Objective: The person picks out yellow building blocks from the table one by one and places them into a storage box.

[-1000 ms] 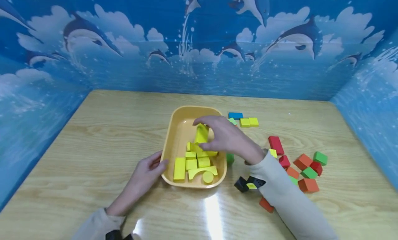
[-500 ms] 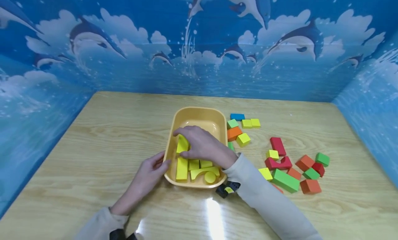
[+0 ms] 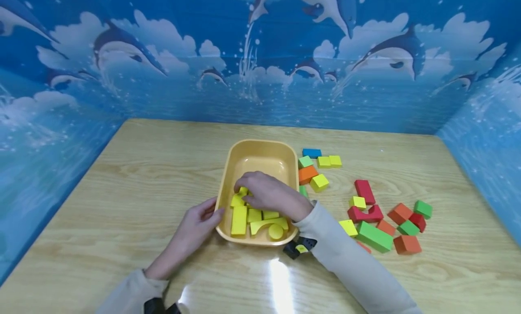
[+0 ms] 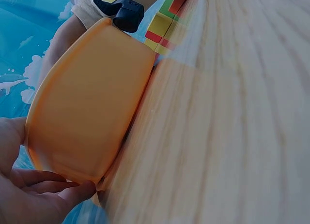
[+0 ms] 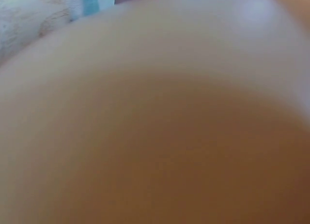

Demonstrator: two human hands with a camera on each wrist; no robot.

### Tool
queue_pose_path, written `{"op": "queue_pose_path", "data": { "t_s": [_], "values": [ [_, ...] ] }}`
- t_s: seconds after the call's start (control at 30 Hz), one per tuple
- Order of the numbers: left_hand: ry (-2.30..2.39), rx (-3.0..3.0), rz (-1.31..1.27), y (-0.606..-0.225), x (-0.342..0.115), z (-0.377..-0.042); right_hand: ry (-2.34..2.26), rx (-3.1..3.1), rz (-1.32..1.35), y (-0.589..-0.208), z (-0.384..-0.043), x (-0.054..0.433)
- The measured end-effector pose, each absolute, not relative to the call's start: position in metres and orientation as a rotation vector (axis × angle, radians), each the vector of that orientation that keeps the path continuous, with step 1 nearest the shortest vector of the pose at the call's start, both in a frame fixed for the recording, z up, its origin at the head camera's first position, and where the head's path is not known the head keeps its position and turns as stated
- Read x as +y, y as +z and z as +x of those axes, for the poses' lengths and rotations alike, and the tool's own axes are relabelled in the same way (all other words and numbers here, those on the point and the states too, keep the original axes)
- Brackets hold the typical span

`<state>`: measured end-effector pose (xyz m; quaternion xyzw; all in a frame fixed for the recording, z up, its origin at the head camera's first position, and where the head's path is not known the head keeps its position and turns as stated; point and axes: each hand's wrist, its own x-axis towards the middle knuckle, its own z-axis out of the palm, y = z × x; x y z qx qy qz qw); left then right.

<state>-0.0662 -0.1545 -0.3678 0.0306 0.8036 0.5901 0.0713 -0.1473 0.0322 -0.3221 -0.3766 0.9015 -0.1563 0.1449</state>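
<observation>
A shallow orange-yellow plastic bin point(image 3: 266, 144) stands on the table with several yellow blocks in its near half. My left hand point(image 3: 195, 223) holds the bin's left side, thumb at the rim; in the left wrist view its fingers reach under the bin's wall point(image 4: 92, 98). Inside the bin, my right hand point(image 3: 272, 194) pinches a small yellow block point(image 3: 243, 190), just above another yellow block point(image 3: 237, 201). A long yellow block point(image 3: 239, 221), an arch block point(image 3: 260, 224) and a round yellow block point(image 3: 275, 232) lie nearer. The right wrist view is a close blur.
Right of the bin are loose blocks, among them an orange block point(image 3: 307, 174), a blue block point(image 3: 311, 153), a red arch block point(image 3: 365, 213) and a long green block point(image 3: 374, 237). A dolphin-print backdrop point(image 3: 260, 92) borders the wooden table point(image 3: 171, 164).
My right hand has carried a yellow block from the bin's right part to its left and lowered it by the other blocks. The left hand stays on the bin.
</observation>
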Motion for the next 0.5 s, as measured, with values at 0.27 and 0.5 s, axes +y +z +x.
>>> {"op": "queue_pose_path", "data": {
  "t_s": [0.27, 0.5],
  "values": [
    [1.810, 2.406, 0.129, -0.3673, -0.1548, -0.0653, -0.244, 2.540, -1.024, -0.3233, -0.1428, 0.0337],
    [1.774, 2.412, 0.108, -0.3682, -0.1554, -0.0652, -0.209, 2.590, -1.007, -0.3192, -0.1383, 0.0364]
  ]
}}
